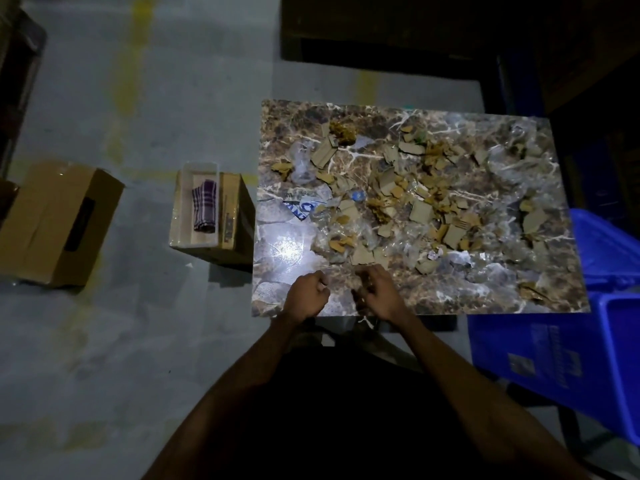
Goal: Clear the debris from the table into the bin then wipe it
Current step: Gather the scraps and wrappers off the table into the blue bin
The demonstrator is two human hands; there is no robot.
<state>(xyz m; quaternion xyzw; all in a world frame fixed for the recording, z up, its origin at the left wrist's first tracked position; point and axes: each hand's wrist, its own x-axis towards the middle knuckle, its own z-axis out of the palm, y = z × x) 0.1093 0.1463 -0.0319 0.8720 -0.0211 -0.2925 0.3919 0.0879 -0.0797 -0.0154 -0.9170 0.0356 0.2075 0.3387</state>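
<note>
Marble-pattern table [433,299] sits right of centre, seen from above in dim light. Debris [415,202] covers most of its top: torn cardboard pieces, crumpled clear plastic, a blue-and-white wrapper [303,207] on the left side, and a brownish clump [343,133] near the far edge. The near-left corner of the table shows bare stone with a bright glare spot.

Left hand [306,294] is over the near edge of the table, fingers curled into a loose fist, nothing visible in it. Right hand [375,292] is just beside it, fingers bent downward at the tabletop; cannot tell if it pinches anything, too dark and blurred. Both hands are near the closest scraps but apart from the main pile.

Blue bin [568,355] stands at the near-right corner of the table, touching or just beside it.

On the floor left of the table: a cardboard box [235,216] carrying a clear tray with a folded checked cloth [205,206]. Further left, another cardboard box [59,223] lies tilted.
</note>
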